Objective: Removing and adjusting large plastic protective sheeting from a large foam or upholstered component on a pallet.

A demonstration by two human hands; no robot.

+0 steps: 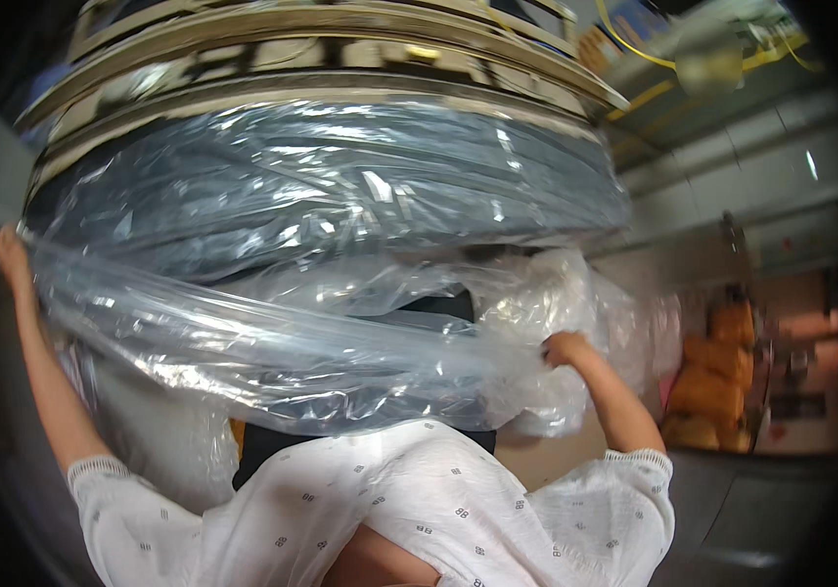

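A big bundle of dark grey folded material (321, 186) is sitting wrapped in a clear plastic bag (272, 333), filling the middle of the view and resting against the edge of a stack of pale flat boards (340, 49) that is curving across the top. The left hand (13, 259) is pressing flat against the far left end of the bag, fingers stretched upward along the plastic; whether it is pinching the film is not clear. The right hand (564, 348) is clenching a bunched fold of the loose plastic on the right side, where the bag is crumpling into white folds. Under the bag, a black shape (272, 450) is peeking out above the white patterned sleeves (419, 509). Off to the right, orange sacks (717, 377) are standing piled, blurred, near a grey wall (732, 166), with yellow cables (654, 59) looping overhead.
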